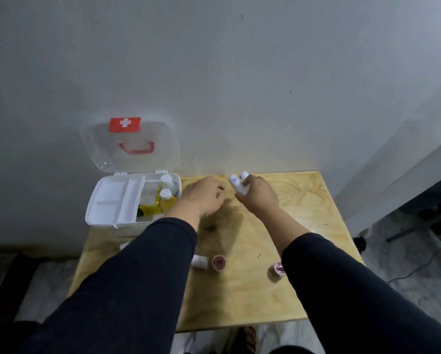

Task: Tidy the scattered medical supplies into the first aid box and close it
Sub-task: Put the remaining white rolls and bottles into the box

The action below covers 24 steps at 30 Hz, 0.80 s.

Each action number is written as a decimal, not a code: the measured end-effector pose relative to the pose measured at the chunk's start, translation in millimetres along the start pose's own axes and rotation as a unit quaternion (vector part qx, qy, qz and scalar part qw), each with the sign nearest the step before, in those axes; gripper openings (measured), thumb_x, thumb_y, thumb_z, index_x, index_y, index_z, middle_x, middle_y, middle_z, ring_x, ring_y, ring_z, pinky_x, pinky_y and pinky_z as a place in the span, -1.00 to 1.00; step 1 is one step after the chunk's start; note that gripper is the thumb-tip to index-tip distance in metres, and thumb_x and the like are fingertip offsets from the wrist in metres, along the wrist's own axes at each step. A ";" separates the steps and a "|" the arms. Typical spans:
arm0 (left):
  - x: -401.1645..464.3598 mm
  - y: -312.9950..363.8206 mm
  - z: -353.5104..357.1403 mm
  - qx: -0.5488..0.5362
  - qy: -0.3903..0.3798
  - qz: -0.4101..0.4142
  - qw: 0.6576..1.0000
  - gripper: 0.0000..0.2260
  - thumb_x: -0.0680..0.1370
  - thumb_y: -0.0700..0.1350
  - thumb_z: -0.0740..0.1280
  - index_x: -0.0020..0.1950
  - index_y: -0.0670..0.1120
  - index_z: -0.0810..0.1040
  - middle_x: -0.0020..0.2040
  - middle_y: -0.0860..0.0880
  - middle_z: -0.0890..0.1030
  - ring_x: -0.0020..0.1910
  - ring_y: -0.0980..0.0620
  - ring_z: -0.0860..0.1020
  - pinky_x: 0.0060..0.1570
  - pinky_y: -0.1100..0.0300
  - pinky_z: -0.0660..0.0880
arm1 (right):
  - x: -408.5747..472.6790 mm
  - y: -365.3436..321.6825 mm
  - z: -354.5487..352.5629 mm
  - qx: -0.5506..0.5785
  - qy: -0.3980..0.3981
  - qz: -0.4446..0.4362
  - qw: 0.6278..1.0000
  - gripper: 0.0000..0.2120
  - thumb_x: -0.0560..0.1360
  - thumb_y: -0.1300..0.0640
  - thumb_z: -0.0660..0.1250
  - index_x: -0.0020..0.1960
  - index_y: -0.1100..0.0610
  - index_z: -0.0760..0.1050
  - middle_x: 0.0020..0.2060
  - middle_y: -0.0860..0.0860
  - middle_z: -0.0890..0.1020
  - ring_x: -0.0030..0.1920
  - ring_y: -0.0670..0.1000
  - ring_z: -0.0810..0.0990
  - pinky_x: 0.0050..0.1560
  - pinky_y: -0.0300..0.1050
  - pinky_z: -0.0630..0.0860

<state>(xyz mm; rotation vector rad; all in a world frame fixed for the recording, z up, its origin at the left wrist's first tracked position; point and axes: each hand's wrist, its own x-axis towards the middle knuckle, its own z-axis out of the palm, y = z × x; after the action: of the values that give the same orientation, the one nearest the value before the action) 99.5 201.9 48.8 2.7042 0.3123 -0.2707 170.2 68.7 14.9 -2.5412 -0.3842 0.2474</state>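
Note:
The white first aid box (96, 213) stands open at the table's back left, its clear lid (130, 146) leaning up against the wall. Inside are a white tray, yellow packets and two white bottles (166, 194). My right hand (259, 194) grips two small white bottles (237, 183) above the table's far edge. My left hand (204, 196) hovers just right of the box, fingers curled, nothing visible in it. On the table lie a white roll (199, 261), a pink tape roll (218, 262) and another pink tape roll (277, 269) beside my right sleeve.
The wooden table (303, 226) stands against a grey wall. A small white item (123, 246) peeks out by my left sleeve near the box. Dark furniture and a cable sit on the floor to the right.

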 end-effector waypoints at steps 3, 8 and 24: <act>-12.2 -5.5 -26.1 0.007 0.040 0.008 0.999 -0.68 0.59 -0.07 0.17 0.32 0.02 0.50 0.35 0.01 0.47 0.29 -0.07 0.47 0.23 0.06 0.44 | -3.6 -28.2 -14.7 0.048 0.014 -0.012 0.999 -0.71 0.43 0.09 0.26 0.12 0.10 0.34 -0.06 0.07 0.59 -0.22 0.14 0.52 -0.32 -0.11 0.38; -42.1 -39.6 -59.0 0.008 0.102 -0.012 0.995 -0.67 0.59 -0.09 0.16 0.35 0.01 0.47 0.39 0.03 0.45 0.32 -0.07 0.46 0.25 0.05 0.42 | -14.8 -88.6 -21.5 0.139 0.042 -0.042 0.988 -0.46 0.45 0.18 0.30 0.37 0.10 0.19 0.18 0.19 0.55 0.01 0.21 0.57 -0.14 -0.09 0.42; -114.8 -177.6 -25.2 0.023 -0.004 -0.124 0.992 -0.46 0.64 0.12 0.06 0.57 -0.06 0.09 0.59 -0.02 0.11 0.51 -0.14 0.24 0.45 -0.01 0.22 | -66.3 -188.4 95.1 0.197 -0.062 -0.142 0.968 -0.30 0.52 0.35 0.25 0.53 0.05 0.00 0.45 0.09 0.25 0.40 0.10 0.33 0.29 -0.14 0.31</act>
<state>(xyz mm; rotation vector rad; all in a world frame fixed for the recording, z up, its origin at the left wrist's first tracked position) -52.1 350.6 32.7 2.7072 0.6498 -0.3640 42.3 246.5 45.6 -2.0581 -0.6683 0.3372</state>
